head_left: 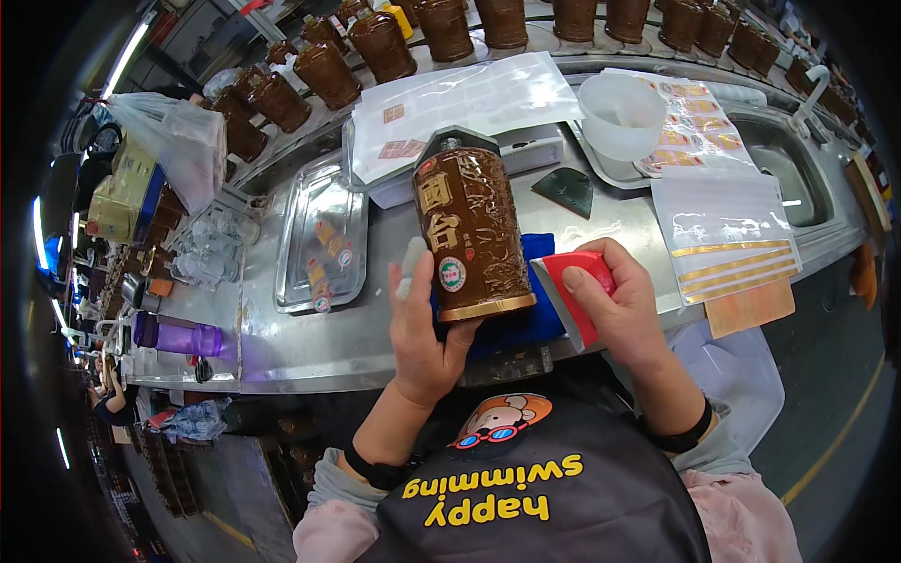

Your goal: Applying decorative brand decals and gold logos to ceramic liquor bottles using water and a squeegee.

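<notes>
A brown, embossed bottle (481, 235) with gold characters, a round green-and-white label and a gold band at its base leans back over the steel counter's front edge. My left hand (419, 342) grips it low on its left side and under the base; pale coverings wrap some fingertips. Just right of the bottle, my right hand (627, 305) pinches a red scraper (580, 272) with a pale edge, held apart from the glass. Behind the bottle's lower part lies a blue cloth (540, 248), partly hidden. A dark green flat piece (566, 192) rests beyond the scraper.
Left of the bottle is a metal tray (298, 286) with loose labels. Label sheets (469, 94), a translucent tub (621, 120) and a sheet with gold strips (727, 211) lie behind and right. Several brown bottles (383, 47) line the back. A sink (793, 155) is far right; a purple cup (178, 335) stands left.
</notes>
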A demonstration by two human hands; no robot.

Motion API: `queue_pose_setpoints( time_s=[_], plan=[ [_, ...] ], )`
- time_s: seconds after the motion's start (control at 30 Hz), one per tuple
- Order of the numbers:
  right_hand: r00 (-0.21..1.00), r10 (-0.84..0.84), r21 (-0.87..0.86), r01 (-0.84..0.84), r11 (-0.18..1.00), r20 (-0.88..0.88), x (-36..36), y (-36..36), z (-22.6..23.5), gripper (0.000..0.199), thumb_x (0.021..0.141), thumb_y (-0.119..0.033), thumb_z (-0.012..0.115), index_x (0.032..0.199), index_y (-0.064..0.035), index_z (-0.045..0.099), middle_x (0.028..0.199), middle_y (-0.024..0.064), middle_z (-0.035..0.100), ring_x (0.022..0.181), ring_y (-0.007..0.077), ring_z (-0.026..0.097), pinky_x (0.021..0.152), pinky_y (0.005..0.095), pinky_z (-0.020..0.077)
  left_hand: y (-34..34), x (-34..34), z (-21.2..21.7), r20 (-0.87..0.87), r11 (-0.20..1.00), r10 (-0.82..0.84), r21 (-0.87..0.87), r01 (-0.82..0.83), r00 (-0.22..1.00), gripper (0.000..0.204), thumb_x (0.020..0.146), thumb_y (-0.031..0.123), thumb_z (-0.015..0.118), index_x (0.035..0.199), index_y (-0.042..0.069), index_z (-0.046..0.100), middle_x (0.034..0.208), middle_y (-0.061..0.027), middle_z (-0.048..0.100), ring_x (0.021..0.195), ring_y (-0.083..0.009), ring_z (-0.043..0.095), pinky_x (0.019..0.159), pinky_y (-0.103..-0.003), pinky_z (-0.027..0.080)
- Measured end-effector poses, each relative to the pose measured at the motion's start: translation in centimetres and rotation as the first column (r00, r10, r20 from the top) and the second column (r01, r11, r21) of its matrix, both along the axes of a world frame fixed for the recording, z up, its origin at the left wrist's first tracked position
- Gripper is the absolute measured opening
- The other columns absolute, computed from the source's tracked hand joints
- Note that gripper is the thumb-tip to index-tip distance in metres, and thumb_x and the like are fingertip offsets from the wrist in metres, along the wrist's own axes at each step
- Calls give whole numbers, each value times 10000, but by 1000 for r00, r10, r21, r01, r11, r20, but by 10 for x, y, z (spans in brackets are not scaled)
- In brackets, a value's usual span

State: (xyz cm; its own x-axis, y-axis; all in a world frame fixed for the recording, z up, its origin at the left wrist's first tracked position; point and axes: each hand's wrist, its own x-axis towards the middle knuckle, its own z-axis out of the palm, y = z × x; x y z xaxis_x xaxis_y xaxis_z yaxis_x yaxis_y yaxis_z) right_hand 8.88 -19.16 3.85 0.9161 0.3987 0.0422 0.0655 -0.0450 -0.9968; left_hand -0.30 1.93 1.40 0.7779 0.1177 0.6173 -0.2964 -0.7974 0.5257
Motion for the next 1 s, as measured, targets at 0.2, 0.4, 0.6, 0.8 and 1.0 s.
queue_pose_setpoints(
  time_s=[0.2,0.4,0.6,0.8,1.0],
  plan=[
    [997,28,163,-16,987,-74,0,-2,-1,230,907,-199,672,1002,-11,581,863,25,631,781,59,563,689,228,479,-3,1,17,201,926,-63,378,-18,978,528,837,255,714,1266,24,512,1233,-163,575,1189,-437,481,1070,-597,275],
    [995,12,129,-25,991,102,4,-4,-7,220,922,-172,643,1044,0,580,870,49,646,795,80,581,708,242,489,1,-3,4,42,995,-40,94,36,998,583,890,300,679,1312,-42,465,1314,-246,515,1221,-367,504,1052,-427,374],
    [972,10,42,-20,999,236,2,4,-5,287,935,-82,575,1204,20,558,1021,143,657,921,170,635,793,284,509,5,-11,1,114,998,-34,56,28,993,519,919,214,634,1321,-46,433,1267,-242,541,1166,-364,532,1087,-482,319],
    [837,161,-45,-162,986,523,2,5,-9,465,808,138,528,1224,-54,605,1294,212,524,1162,352,532,970,372,450,3,-25,4,195,966,-87,255,35,977,296,856,91,660,1124,99,536,1079,-171,632,1051,-345,581,1081,-575,284],
    [672,251,-197,-157,968,697,1,11,-10,554,730,134,571,1237,-86,614,1327,203,501,1189,375,499,1010,431,408,-2,-19,7,235,954,-117,297,43,965,232,848,38,654,1041,138,573,1012,-128,660,987,-310,622,1090,-569,282]
  ],
)
